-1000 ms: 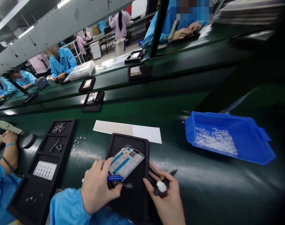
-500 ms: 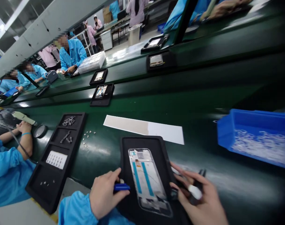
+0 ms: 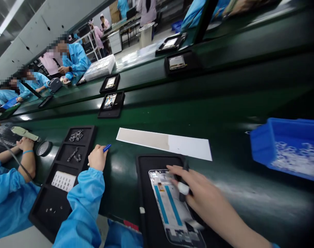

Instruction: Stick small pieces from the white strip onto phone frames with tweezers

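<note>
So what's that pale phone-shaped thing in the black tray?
It is a phone frame, pale and metallic-looking, with two blue strips lengthwise, a small orange patch near its far end and dark parts at its near end. It lies flat in a black tray. The right hand, holding a dark tool, is over its far end; whether they touch is unclear.

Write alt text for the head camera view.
A person's left hand holds a blue-tipped tool beside a black parts tray, while the right hand holds a black tool over a phone frame in a black holder. A blue bin stands right.
</note>
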{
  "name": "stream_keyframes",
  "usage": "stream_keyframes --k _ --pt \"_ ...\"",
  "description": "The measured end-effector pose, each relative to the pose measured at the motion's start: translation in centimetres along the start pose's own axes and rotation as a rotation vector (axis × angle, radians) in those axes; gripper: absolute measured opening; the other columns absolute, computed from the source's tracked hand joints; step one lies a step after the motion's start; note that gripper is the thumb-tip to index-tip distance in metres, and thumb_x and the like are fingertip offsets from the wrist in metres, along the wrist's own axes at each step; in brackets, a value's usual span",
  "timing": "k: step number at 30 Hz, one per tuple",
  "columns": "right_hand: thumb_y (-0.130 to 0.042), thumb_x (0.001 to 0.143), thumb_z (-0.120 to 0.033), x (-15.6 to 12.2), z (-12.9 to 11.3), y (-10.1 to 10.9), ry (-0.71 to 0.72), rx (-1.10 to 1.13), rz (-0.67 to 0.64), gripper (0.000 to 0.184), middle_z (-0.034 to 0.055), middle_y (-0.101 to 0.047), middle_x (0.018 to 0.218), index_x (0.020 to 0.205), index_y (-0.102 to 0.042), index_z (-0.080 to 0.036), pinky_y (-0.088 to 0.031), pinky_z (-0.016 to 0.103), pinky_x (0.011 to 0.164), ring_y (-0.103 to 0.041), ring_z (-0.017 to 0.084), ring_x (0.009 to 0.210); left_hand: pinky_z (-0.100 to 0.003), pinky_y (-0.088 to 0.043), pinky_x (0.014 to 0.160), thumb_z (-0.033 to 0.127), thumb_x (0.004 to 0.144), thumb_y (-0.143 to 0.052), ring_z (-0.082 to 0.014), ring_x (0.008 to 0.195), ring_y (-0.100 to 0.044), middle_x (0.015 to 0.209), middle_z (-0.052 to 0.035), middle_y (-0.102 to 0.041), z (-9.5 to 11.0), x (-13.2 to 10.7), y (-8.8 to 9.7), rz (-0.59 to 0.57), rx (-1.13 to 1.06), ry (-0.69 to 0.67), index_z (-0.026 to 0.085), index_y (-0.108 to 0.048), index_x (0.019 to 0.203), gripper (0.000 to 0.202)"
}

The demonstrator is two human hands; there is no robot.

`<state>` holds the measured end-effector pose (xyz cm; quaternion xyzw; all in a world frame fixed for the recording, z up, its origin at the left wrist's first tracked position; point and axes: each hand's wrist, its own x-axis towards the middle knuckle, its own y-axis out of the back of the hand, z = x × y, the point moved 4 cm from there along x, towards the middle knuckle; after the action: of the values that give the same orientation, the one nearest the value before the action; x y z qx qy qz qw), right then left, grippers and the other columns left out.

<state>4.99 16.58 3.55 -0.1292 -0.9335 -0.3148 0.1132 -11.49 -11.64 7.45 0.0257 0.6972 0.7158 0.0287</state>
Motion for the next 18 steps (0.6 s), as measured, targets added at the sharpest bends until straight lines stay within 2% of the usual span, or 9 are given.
stream_keyframes --k 2,4,8,10,13,15,16,18 --pt "-0.044 0.086 -0.02 1.2 -0.7 -0.9 0.094 -0.082 -0.121 0.031 0.0092 -0.071 0.09 0.104 -0.069 -0.022 -0.054 0.038 0.07 -0.066 0.026 0.081 -0.028 -0.049 0.072 0.031 0.097 -0.053 -0.0214 0.094 -0.068 0.112 -0.0048 -0.067 0.1 0.3 -0.1 -0.003 0.001 0.002 0.022 -0.069 0.108 0.021" --pt "-0.039 0.085 -0.015 1.7 -0.9 -1.2 0.108 -0.128 -0.137 0.033 0.0089 -0.068 0.081 0.101 -0.068 -0.021 -0.051 0.035 0.062 -0.064 0.024 0.074 -0.03 -0.049 0.072 0.03 0.097 -0.054 -0.0227 0.094 -0.068 0.113 -0.0066 -0.067 -0.1 0.4 0.0 -0.006 -0.004 0.009 0.021 -0.068 0.107 0.02" --pt "-0.045 0.09 -0.026 1.9 -1.1 -1.0 0.038 -0.048 -0.095 0.022 0.0083 -0.069 0.083 0.096 -0.066 -0.022 -0.05 0.036 0.064 -0.064 0.025 0.075 -0.031 -0.05 0.076 0.028 0.094 -0.057 -0.0233 0.092 -0.069 0.105 -0.0062 -0.071 0.6 -0.5 0.8 -0.042 -0.061 -0.02 0.021 -0.068 0.107 0.017" --pt "-0.052 0.089 -0.034 2.2 -1.1 -1.0 -0.067 0.115 -0.118 0.016 0.007 -0.071 0.09 0.095 -0.063 -0.024 -0.052 0.037 0.07 -0.066 0.025 0.081 -0.027 -0.051 0.08 0.027 0.093 -0.06 -0.0195 0.092 -0.069 0.098 -0.0017 -0.073 2.2 -1.5 1.2 -0.079 -0.168 -0.118 0.024 -0.07 0.102 0.014" --pt "-0.062 0.083 -0.037 2.8 -1.7 -1.3 -0.224 0.468 -0.153 0.019 0.0048 -0.072 0.095 0.096 -0.057 -0.024 -0.053 0.036 0.08 -0.068 0.022 0.088 -0.022 -0.051 0.084 0.023 0.092 -0.06 -0.0148 0.092 -0.069 0.096 0.002 -0.074 6.2 -3.6 1.8 -0.147 -0.514 -0.411 0.027 -0.073 0.097 0.015" --pt "-0.065 0.081 -0.036 3.1 -2.5 -1.6 -0.28 0.693 -0.138 0.023 0.0033 -0.071 0.092 0.096 -0.054 -0.023 -0.053 0.034 0.08 -0.068 0.02 0.086 -0.021 -0.052 0.082 0.023 0.093 -0.056 -0.0148 0.09 -0.069 0.095 0.0015 -0.074 8.8 -4.9 2.2 -0.2 -0.709 -0.596 0.028 -0.074 0.098 0.02" --pt "-0.067 0.079 -0.036 3.2 -2.8 -1.7 -0.295 0.778 -0.13 0.025 0.002 -0.07 0.09 0.096 -0.054 -0.023 -0.053 0.032 0.077 -0.067 0.019 0.082 -0.021 -0.053 0.081 0.024 0.093 -0.054 -0.0151 0.09 -0.07 0.095 0.0016 -0.074 9.8 -5.4 2.2 -0.223 -0.753 -0.653 0.028 -0.074 0.099 0.022" --pt "-0.071 0.078 -0.038 3.2 -3.2 -1.8 -0.316 0.878 -0.088 0.03 -0.0017 -0.066 0.083 0.096 -0.054 -0.022 -0.051 0.03 0.073 -0.066 0.016 0.075 -0.022 -0.054 0.082 0.03 0.093 -0.052 -0.0163 0.09 -0.07 0.098 0.0023 -0.075 11.1 -5.9 1.8 -0.255 -0.775 -0.683 0.028 -0.073 0.099 0.022"
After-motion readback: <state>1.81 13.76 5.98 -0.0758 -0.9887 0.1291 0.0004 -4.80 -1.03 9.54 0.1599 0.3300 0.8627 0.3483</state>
